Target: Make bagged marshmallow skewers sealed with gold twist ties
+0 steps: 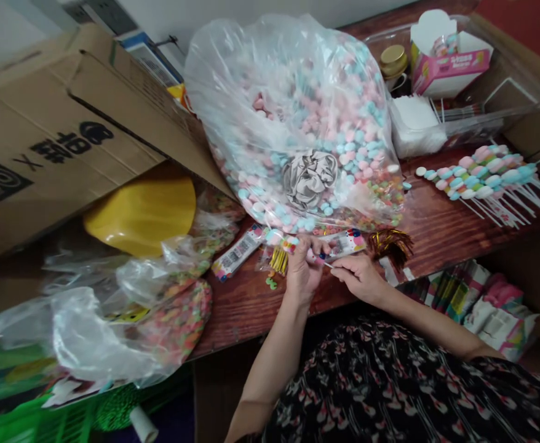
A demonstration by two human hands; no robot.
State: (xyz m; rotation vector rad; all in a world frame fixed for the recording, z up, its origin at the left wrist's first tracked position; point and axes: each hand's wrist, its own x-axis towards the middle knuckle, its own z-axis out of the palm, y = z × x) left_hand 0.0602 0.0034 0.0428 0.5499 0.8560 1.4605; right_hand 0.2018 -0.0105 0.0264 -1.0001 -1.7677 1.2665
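My left hand is closed around a marshmallow skewer, with pink and dark blue showing near its fingers. My right hand pinches the skewer's thin white stick from the right side. Just past my left hand lie pastel marshmallows and a bundle of gold twist ties. Small green gummies rest on the wood below them. Printed wrappers lie flat to the left, and another printed wrapper sits behind my right hand. My fingers partly hide the skewer.
A large clear bag of marshmallows fills the back, crumpled grey wrapping on it. Finished skewers are piled right, near a plastic bin. A cardboard box and a bag of gummies stand left. Metallic tinsel lies right.
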